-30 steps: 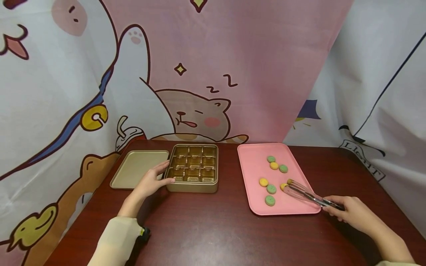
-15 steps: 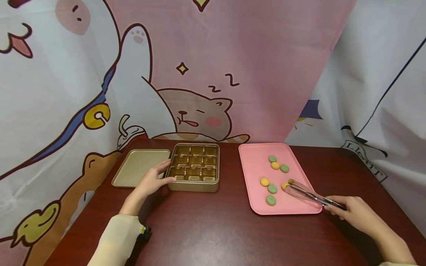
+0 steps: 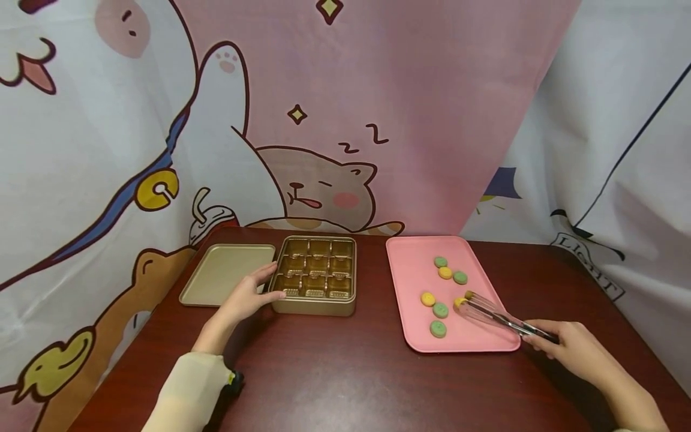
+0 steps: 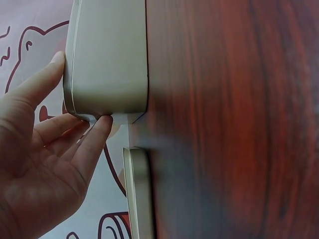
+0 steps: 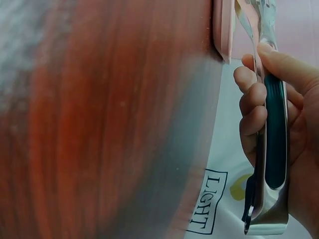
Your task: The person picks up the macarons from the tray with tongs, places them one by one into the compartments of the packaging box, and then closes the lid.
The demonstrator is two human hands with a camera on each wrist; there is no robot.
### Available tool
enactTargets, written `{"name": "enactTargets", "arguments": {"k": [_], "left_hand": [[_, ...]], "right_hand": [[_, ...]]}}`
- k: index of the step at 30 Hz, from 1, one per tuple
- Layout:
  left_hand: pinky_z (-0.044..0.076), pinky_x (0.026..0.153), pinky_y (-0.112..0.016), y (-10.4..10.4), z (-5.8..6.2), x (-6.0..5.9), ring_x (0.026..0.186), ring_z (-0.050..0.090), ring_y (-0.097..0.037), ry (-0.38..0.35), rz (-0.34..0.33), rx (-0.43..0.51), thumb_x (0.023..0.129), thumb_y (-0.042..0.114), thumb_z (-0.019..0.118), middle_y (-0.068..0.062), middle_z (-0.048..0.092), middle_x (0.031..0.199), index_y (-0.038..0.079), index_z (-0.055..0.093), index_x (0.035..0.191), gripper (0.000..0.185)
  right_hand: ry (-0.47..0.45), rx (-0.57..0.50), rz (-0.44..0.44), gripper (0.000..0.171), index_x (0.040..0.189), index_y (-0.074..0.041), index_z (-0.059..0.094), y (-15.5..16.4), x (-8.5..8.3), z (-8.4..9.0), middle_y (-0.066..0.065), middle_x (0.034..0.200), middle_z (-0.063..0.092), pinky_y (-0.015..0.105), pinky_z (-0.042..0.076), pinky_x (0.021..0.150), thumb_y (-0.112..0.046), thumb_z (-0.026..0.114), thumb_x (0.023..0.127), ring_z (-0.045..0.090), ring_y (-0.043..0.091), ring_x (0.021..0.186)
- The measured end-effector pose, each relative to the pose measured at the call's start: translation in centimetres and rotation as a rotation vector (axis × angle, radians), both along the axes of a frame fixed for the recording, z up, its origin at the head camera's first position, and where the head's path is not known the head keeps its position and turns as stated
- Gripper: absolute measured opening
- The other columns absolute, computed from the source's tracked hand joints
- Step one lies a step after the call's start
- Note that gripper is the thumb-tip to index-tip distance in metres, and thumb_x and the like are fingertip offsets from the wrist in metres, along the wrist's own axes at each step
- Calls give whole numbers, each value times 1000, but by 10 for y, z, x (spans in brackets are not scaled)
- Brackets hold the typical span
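Cloth (image 3: pixel 432 90) printed with cartoon animals is hung beyond all the fingers, and beneath them a red-brown bench (image 3: pixel 367 372) is seen. A pink tray (image 3: pixel 407 255) is set ahead and to the left of the right hand (image 3: pixel 574 348). A gold box (image 3: pixel 313 308), fitted with a nine-compartment insert (image 3: pixel 317 263), is touched at its near left corner by the left hand (image 3: pixel 245 300); those fingers are spread, with the thumb at the front rim and the others along the side. Just left of them a flat gold lid (image 3: pixel 221 273) is laid, partly covered by the hand. Tongs (image 3: pixel 515 326) are gripped by the curled right fingers. Beyond these, on the tray, four green discs (image 3: pixel 440 310) and two yellow discs (image 3: pixel 428 299) are scattered; another yellow one (image 3: pixel 459 303) is seen at the tongs' tips, though whether it is pinched cannot be told.
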State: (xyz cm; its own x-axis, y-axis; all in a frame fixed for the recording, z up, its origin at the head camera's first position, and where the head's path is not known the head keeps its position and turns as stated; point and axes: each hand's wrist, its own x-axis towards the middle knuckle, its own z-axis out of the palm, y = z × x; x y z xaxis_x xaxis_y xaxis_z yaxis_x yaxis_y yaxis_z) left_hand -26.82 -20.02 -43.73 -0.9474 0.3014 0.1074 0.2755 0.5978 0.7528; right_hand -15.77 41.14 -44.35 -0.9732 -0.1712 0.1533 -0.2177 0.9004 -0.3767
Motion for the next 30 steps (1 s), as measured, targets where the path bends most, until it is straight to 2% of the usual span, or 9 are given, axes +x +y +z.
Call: {"name": "enactTargets", "arguments": {"k": [7,23,30], "left_hand": [[32,115,-61,1,1,2,144,35,-47,9,11,1,90,16,75,-25,31,160,-6,36,151,76],[33,114,-61,6,2,3,142,37,-47,17,9,-8,89,17,75,-26,34,158,-7,37,150,76],[31,116,-60,8,0,2,144,35,-45,22,12,-4,89,16,76,-24,35,158,-7,38,150,75]], "right_hand": [[73,4,19,20,105,-7,74,0,-3,-1,-16,60,52,20,39,47,-15,75,88,43,-8,54],[53,14,-4,29,112,-4,74,-13,-6,10,-14,59,50,21,33,47,-21,75,88,41,-6,54],[89,0,12,28,111,-4,74,-19,-10,12,-15,58,48,20,32,46,-19,77,87,40,-6,53]]}}
